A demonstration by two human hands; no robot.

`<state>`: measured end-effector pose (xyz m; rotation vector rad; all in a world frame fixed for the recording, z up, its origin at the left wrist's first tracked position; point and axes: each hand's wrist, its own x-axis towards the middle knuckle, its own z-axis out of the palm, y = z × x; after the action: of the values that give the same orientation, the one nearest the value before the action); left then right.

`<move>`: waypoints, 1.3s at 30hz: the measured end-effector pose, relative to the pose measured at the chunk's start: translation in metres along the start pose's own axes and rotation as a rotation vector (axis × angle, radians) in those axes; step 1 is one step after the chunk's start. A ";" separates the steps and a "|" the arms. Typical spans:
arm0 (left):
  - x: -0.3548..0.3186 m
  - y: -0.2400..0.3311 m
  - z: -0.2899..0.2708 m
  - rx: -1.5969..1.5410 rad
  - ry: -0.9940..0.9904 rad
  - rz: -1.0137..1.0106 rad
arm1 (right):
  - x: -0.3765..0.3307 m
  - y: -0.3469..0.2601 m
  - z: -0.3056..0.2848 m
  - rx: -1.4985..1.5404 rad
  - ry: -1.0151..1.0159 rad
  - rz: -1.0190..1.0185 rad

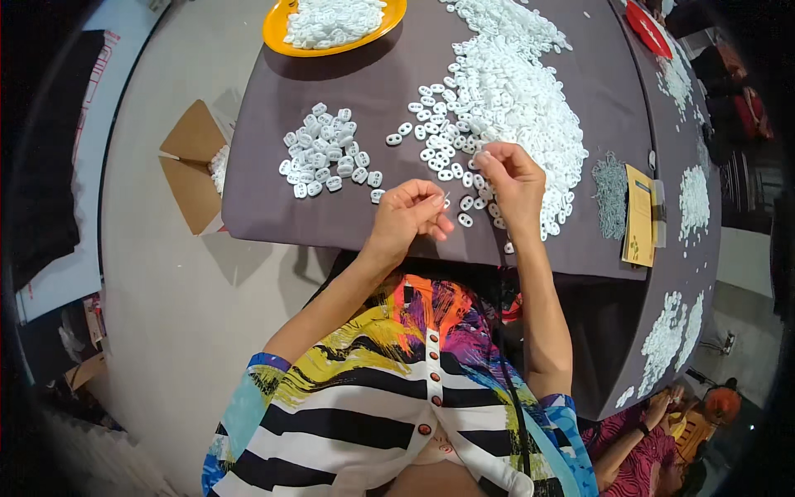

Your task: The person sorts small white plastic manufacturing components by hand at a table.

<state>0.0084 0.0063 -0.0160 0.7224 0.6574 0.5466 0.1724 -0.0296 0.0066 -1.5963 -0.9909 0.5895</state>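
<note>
My left hand [407, 218] is closed in a pinch above the table's near edge. A small, thin, pale piece [448, 199] shows at its fingertips. To its right, my right hand [515, 178] pinches thumb and forefinger together over the edge of a big heap of white oval plastic pieces with two holes [530, 108]. Whatever lies between those fingertips is too small to make out. Several loose oval pieces [466, 220] lie between the hands. Left of my left hand is a smaller group of white pieces with dark marks [323, 153].
A yellow-orange dish [273, 41] of white pieces stands at the far left. Thin grey metal parts [610, 195] lie right, beside a yellow booklet [638, 217]. An open cardboard box [189, 170] stands left of the table [273, 217]. Another person's arm [621, 455] shows lower right.
</note>
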 end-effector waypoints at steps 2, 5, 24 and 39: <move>0.000 0.009 0.013 -0.025 -0.020 0.006 | -0.008 -0.006 -0.006 0.476 -0.022 0.305; 0.000 0.019 0.028 -0.032 -0.057 0.102 | -0.025 -0.011 -0.010 0.565 -0.034 0.363; -0.009 0.012 0.045 -0.066 -0.168 0.086 | -0.062 -0.009 -0.017 0.805 -0.039 0.307; -0.012 0.009 0.048 0.033 -0.122 0.090 | -0.059 -0.017 -0.027 0.610 -0.003 0.188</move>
<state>0.0322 -0.0163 0.0223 0.8130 0.5238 0.5705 0.1585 -0.0933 0.0222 -1.1426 -0.5816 0.9217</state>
